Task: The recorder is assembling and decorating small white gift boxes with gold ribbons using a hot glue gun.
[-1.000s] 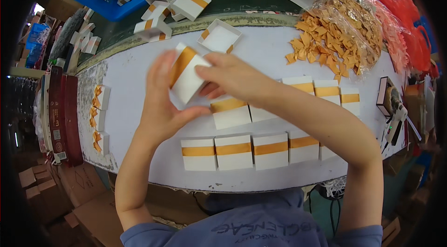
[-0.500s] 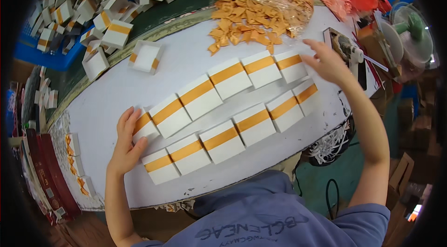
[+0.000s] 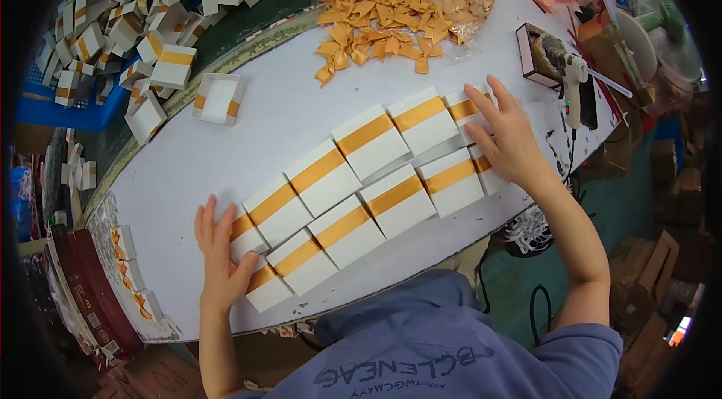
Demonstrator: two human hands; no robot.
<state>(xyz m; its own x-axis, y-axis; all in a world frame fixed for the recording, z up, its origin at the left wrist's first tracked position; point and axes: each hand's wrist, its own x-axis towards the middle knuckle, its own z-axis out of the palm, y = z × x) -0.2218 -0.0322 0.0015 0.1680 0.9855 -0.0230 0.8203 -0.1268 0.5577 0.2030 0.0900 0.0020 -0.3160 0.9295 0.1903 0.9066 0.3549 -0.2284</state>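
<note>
Worn clothing, located relative to the chest print. Short-sleeved shirt [image 3: 519, 369], muted blue, softly creased. The chest print [image 3: 402, 367] consists of large, dark, brush-like lettering, with a smaller line of lettering [image 3: 432, 387] alongside. Right of the print, the right sleeve [image 3: 583, 350], plain and of matching blue, ends short of the elbow. The left hand [image 3: 222, 267] and right hand [image 3: 513, 136] are bare.

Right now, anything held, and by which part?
Nothing looks gripped: left hand and right hand sit open at opposite ends of two white box rows.
</note>
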